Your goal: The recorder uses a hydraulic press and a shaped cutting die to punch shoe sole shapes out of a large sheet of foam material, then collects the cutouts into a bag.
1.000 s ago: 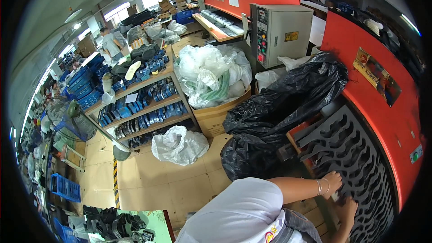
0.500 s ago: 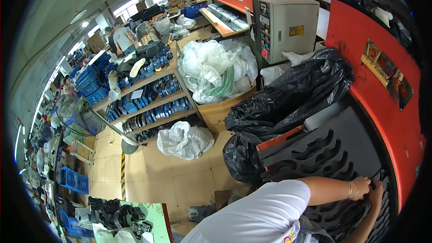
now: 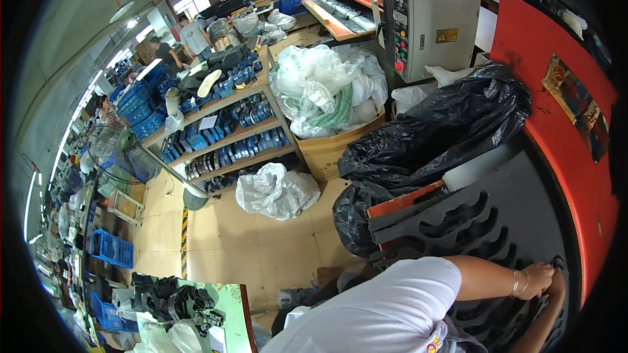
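Both my hands are together over a dark grey foam sheet [image 3: 523, 202] with rows of curved cut-outs, which lies on the red machine's bed. My left hand [image 3: 538, 280], with bracelets at its wrist, has its fingers curled in against the right hand; whatever they grip is hidden. My right hand [image 3: 556, 284] touches it from the right, its fingers closed. A small dark piece [image 3: 558, 262] shows just past the fingertips, too small to name. Loose strips and cut-outs of the sheet lie under my forearms.
The red machine [image 3: 556, 124] borders the sheet on the right. Black plastic bags [image 3: 425, 137] lie beyond it, near a grey control cabinet [image 3: 432, 33]. Left are a shelf rack [image 3: 245, 136], a white sack [image 3: 278, 191] and a green table [image 3: 232, 314] with black pieces. People stand far back.
My hands have moved slightly right and closer together over the foam sheet. The whole view has shifted a little with my head.
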Tool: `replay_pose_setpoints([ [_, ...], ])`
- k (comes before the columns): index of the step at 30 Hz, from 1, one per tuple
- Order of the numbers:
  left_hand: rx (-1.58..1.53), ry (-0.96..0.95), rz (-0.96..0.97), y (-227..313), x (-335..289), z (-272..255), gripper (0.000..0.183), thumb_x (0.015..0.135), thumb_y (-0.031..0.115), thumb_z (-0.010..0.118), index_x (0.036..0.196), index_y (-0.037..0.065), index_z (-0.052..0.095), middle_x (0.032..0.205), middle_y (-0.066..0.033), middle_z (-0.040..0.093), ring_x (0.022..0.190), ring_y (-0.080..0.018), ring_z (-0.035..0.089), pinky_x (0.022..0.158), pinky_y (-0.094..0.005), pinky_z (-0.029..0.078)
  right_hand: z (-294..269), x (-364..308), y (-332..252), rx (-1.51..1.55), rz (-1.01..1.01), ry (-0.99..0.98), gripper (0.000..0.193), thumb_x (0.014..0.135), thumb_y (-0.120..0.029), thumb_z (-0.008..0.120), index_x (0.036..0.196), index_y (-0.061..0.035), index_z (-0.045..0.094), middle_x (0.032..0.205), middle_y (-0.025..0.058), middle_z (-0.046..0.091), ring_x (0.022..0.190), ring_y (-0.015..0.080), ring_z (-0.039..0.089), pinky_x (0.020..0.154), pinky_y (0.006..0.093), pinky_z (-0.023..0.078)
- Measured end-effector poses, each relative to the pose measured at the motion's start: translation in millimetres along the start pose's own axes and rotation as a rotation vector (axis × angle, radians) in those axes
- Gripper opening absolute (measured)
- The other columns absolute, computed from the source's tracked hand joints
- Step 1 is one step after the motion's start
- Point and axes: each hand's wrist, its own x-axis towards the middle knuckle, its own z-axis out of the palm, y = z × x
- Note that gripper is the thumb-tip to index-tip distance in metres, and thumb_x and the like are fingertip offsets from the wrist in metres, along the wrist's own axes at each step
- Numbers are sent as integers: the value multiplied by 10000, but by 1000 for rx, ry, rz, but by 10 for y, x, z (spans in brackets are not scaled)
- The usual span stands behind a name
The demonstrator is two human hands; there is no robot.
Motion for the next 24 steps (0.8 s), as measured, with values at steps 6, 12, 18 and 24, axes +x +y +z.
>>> replay_pose_setpoints([
  [6, 153, 231, 176, -1063, -69, -41, 719, 686, 227, 768, 1295, 60, 424, 1248, -184, 527, 1078, -355, 565, 901, -416, 470, 410, 847, -1438, 325, -199, 521, 146, 749, -101, 546, 782, 15, 630, 750, 29, 639, 705, 125, 567, 629, 298, 443],
  [12, 488, -497, -148, -1766, 570, -459, 462, 868, 387, 559, 1205, 74, 597, 1323, -145, 527, 1176, -298, 531, 948, -408, 450, -200, 1383, -1712, 1310, -297, 759, 255, 855, -217, 548, 1051, -67, 607, 783, 14, 605, 619, 105, 554, 498, 245, 422],
  [18, 331, -136, -84, -2519, 949, -723, 399, 871, 273, 588, 1212, 64, 592, 1169, -137, 631, 1116, -327, 552, 980, -402, 420, -377, 1425, -2333, 496, -275, 648, 131, 705, -88, 581, 779, 9, 629, 733, 17, 553, 690, 118, 537, 612, 280, 433],
  [24, -27, 105, -223, -2706, 858, -748, 371, 944, 207, 485, 1254, 13, 551, 1160, -162, 632, 1137, -322, 541, 974, -385, 413, 218, 2147, -2480, -92, 255, 413, 300, 707, -326, 643, 913, -121, 717, 961, 144, 675, 929, 331, 636, 830, 410, 508],
])
